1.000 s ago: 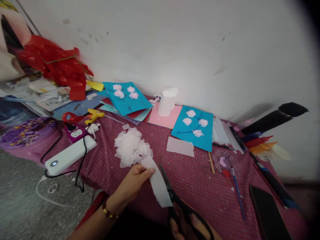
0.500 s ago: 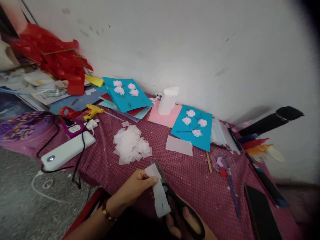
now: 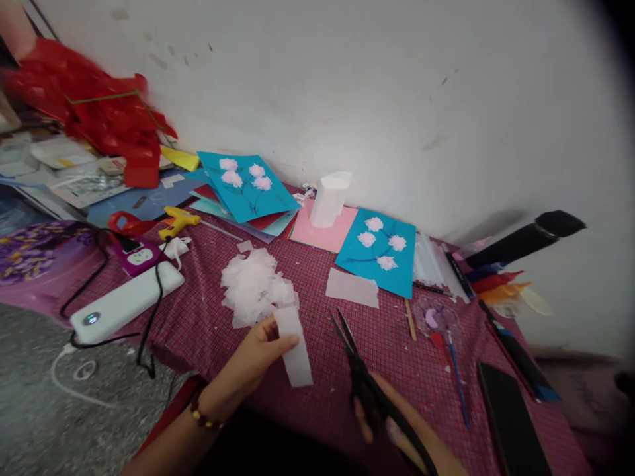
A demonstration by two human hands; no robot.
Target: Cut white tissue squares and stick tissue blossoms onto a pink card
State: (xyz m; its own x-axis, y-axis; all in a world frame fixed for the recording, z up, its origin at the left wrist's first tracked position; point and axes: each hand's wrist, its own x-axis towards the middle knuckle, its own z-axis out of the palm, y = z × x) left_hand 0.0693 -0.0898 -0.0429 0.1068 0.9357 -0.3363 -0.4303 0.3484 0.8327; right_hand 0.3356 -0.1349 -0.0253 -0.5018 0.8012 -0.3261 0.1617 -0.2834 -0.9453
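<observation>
My left hand (image 3: 262, 354) pinches a pale strip of thin paper (image 3: 294, 347) between thumb and fingers, close to the near edge of a heap of cut paper pieces (image 3: 251, 284). In my right hand (image 3: 391, 423) is a pair of black-handled scissors (image 3: 360, 377); the blades are slightly parted, point away from me and are clear of the strip. A separate pale paper piece (image 3: 352, 288) lies flat beyond the scissors. Behind it rests a blue card with pink paper flowers (image 3: 380, 251).
Another flowered blue card (image 3: 248, 188) tops a stack of coloured sheets at the back. A yellow glue gun (image 3: 177, 221), purple socket block (image 3: 136, 254) and white power bank (image 3: 126, 301) with cables sit left. A paintbrush (image 3: 459, 380) and dark phone-like slab (image 3: 510, 416) lie right.
The scissors have drawn away from the paper strip, to the right. My left hand has shifted left with the strip, nearer the heap. The view has turned slightly.
</observation>
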